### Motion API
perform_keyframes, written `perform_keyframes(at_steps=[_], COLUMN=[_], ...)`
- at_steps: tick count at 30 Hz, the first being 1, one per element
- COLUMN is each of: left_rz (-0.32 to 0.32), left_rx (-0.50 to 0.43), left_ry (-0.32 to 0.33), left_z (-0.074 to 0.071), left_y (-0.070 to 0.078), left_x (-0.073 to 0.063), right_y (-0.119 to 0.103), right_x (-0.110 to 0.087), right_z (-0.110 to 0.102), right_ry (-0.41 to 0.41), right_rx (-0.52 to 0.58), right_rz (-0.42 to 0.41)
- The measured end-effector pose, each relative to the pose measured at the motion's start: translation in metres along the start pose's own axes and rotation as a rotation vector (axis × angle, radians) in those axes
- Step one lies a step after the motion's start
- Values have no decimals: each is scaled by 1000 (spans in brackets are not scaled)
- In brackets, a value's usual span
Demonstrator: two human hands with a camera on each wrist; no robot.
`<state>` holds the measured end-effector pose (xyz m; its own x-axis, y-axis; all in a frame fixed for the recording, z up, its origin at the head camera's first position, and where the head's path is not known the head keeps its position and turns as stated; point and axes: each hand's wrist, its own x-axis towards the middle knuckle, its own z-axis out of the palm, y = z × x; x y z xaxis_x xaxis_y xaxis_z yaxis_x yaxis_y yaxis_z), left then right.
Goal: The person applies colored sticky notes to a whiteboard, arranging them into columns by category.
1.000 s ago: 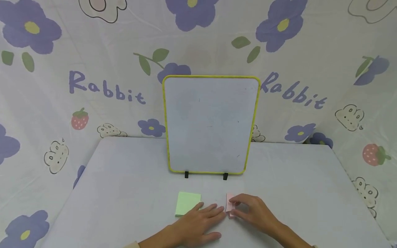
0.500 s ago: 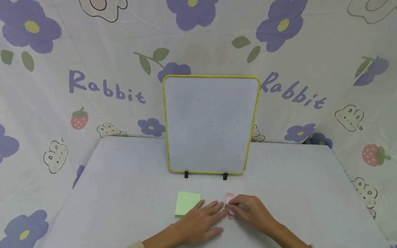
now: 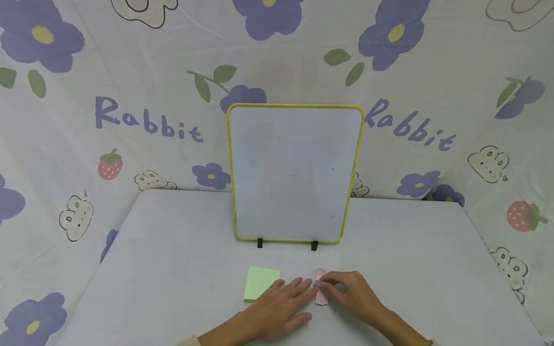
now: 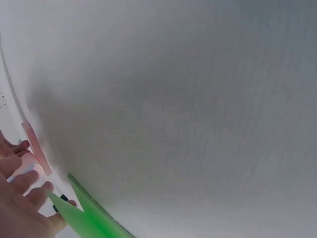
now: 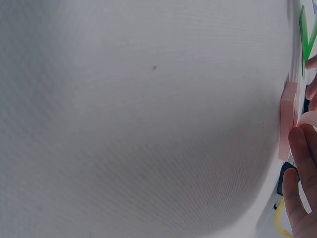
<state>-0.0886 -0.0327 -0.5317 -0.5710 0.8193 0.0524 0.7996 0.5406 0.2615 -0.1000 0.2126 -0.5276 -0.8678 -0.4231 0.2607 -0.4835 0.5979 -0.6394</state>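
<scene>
A pale green sticky note pad (image 3: 261,282) lies in front of the whiteboard, and a pink sticky note pad (image 3: 321,298) lies to its right. My left hand (image 3: 279,307) stretches over the green pad's right corner, fingers straight and spread, tips reaching the pink pad's left side. In the left wrist view, the green pad's top sheet (image 4: 74,218) stands lifted at an angle beside those fingers. With thumb and index finger, my right hand (image 3: 357,295) pinches a pink sticky note, which curls up from the pad (image 5: 289,119) in the right wrist view. The fingers partly hide it.
A whiteboard (image 3: 294,173) with a yellow frame stands upright behind the pads on black feet (image 3: 314,245). All of this is on a white table (image 3: 182,250). A cloth printed with flowers and rabbits (image 3: 151,81) hangs behind and at the sides.
My right thumb and index finger have come together on the pink sticky note and moved slightly left. My left hand has shifted a little to the right. The green pad stays in place.
</scene>
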Motion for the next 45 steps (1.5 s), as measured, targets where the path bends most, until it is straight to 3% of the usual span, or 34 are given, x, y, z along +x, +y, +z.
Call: perform_keyframes(at_steps=[10, 19, 26, 32, 45], left_rz=[-33, -39, -8, 13, 7], left_rx=[71, 107, 145, 109, 132], left_ry=[-71, -56, -33, -52, -74], left_z=[3, 1, 1, 0, -4], left_y=[5, 11, 13, 11, 9], left_x=[7, 11, 14, 17, 25], right_y=[-1, -3, -1, -2, -2], right_x=[2, 8, 11, 15, 21], right_z=[-2, -5, -7, -11, -15], right_ry=[20, 26, 40, 38, 90], right_rx=[-21, 34, 62, 47, 64], right_rz=[24, 58, 84, 140, 147])
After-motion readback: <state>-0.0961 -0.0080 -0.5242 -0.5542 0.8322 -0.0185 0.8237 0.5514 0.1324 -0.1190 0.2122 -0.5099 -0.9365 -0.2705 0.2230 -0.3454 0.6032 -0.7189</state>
